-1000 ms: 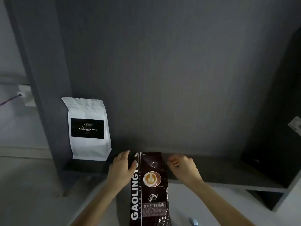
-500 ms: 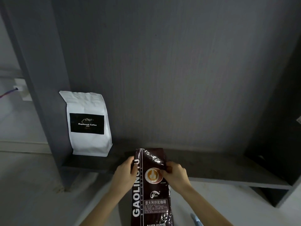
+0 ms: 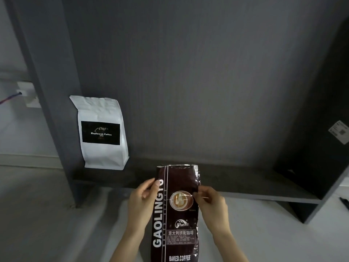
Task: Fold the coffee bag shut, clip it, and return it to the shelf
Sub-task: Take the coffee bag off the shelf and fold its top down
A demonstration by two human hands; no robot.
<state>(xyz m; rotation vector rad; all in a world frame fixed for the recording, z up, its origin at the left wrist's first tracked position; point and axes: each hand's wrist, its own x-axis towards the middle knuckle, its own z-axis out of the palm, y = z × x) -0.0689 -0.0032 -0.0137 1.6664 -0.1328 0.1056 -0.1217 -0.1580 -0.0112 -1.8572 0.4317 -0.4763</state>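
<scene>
A tall dark brown coffee bag with white "GAOLINGTO" lettering stands upright in front of me, its flat top edge level with the shelf board. My left hand grips its left edge, thumb on the front. On the bag's right edge, near the cup logo, my right hand pinches it. The bag's top is unfolded. The dark grey shelf runs behind the bag. I see no clip in this frame.
A white coffee bag with a black label stands at the shelf's left end against the upright panel. A dark side wall with a white sticker closes the right. A wall socket sits far left.
Both hands closed onto the brown bag's sides and lifted it higher, so more of the bag stands in view. A blue object at the bottom edge earlier is out of sight now.
</scene>
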